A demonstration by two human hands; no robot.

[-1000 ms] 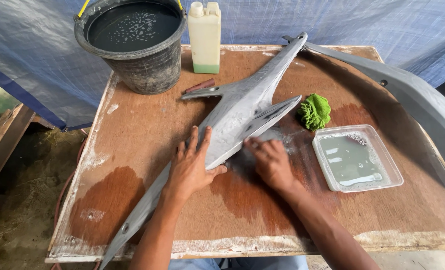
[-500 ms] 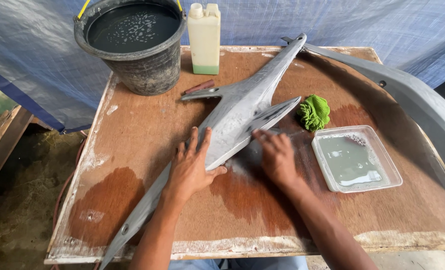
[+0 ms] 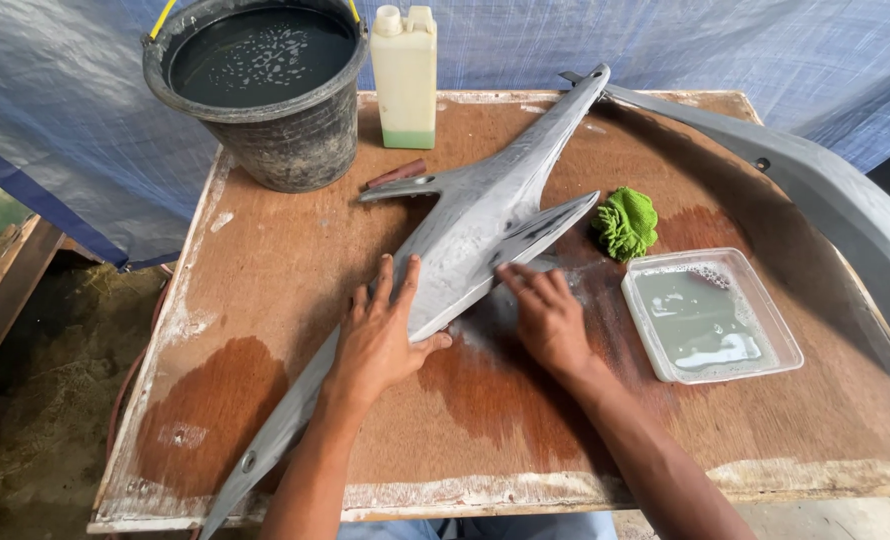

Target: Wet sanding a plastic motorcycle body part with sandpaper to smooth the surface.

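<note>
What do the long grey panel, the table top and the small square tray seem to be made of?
Panel: probably moulded plastic, matt grey; thin shaped edges, screw holes, dull scuffed sheen under the left hand.
Table top: plywood or similar board, bare brown, with dark wet stains and worn pale edges.
Tray: clear plastic; its thin see-through walls hold cloudy liquid.

One package only – a tall cream plastic jug [image 3: 405, 75] with a white cap, a little green liquid at its bottom, standing at the counter's [image 3: 265, 300] far edge, just beside the black bucket [image 3: 260, 95].
</note>
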